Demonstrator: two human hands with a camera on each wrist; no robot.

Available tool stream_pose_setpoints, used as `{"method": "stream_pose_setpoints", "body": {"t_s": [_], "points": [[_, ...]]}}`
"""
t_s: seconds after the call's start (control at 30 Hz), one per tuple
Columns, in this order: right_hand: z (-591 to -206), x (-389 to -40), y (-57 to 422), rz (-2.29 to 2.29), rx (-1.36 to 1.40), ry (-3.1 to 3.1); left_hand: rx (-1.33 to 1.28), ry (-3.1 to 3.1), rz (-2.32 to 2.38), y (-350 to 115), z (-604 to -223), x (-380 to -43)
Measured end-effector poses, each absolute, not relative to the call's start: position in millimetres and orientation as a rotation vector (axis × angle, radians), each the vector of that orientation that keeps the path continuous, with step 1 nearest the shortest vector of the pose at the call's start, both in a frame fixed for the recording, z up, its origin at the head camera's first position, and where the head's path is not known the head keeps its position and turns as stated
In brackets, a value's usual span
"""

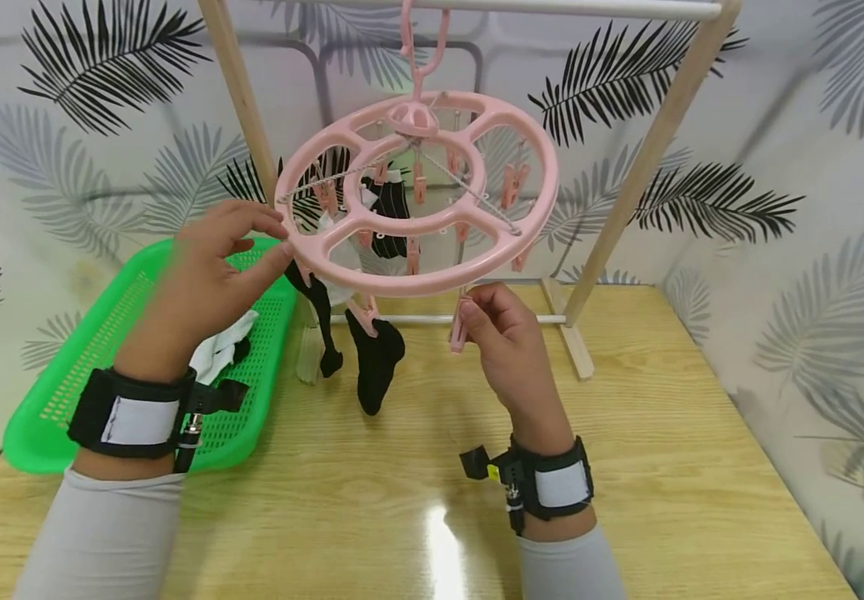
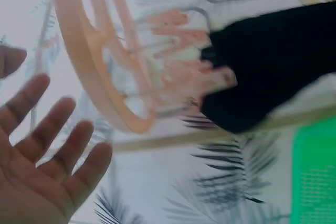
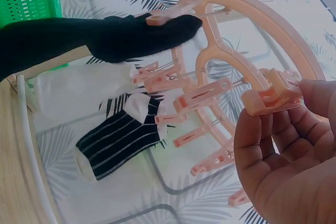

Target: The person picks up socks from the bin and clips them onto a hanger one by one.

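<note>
A pink round clip hanger (image 1: 432, 287) hangs by its hook, with several pink pegs below. My right hand (image 1: 510, 342) pinches one clothes peg (image 3: 273, 95) at its front edge between thumb and fingers. Beside the left rim is my left hand (image 1: 210, 275), blurred; its fingers are spread and hold nothing in the left wrist view. A black sock (image 1: 375, 362) dangles from a peg at the front, and another dark sock (image 1: 319, 312) hangs to its left. Farther back are a striped black-and-white sock (image 3: 123, 140) and a white sock (image 3: 79, 90).
The rack has a white top bar (image 1: 589, 8) and wooden posts (image 1: 656, 158). At the left on the wooden table (image 1: 664, 467) stands a green basket (image 1: 240, 442) with a white cloth (image 1: 217, 350) and something black inside. A leaf-patterned backdrop (image 1: 799, 167) is behind.
</note>
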State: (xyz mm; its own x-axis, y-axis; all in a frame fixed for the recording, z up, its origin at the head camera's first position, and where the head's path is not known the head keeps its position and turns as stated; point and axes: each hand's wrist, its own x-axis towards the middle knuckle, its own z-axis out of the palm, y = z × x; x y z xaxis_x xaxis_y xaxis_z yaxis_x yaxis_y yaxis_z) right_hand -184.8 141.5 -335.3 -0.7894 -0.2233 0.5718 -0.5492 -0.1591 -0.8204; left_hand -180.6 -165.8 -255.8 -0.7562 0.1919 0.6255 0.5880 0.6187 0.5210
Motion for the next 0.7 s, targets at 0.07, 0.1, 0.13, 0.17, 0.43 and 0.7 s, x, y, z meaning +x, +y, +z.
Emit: {"method": "stream_pose_setpoints", "body": {"t_s": [0.07,0.1,0.13,0.17,0.43,0.7], "points": [[-335,-185,141,2.041,0.875,-1.876,-0.477,-2.354,-1.037,-175,-262,-184],[-335,-185,141,2.043,0.87,-1.878,-0.414,-2.386,-1.042,-180,-265,-186],[-335,-185,141,2.044,0.867,-1.878,-0.345,-2.428,-1.047,-186,-270,-188],[-335,-185,141,2.048,0.864,-1.877,-0.279,-2.476,-1.057,-192,-275,-191],[-336,-186,145,2.133,0.841,-1.84,-0.095,-2.716,-0.898,-226,-332,-225],[-337,-187,146,2.143,0.843,-1.837,0.018,-2.871,-0.754,-268,-388,-246]]}}
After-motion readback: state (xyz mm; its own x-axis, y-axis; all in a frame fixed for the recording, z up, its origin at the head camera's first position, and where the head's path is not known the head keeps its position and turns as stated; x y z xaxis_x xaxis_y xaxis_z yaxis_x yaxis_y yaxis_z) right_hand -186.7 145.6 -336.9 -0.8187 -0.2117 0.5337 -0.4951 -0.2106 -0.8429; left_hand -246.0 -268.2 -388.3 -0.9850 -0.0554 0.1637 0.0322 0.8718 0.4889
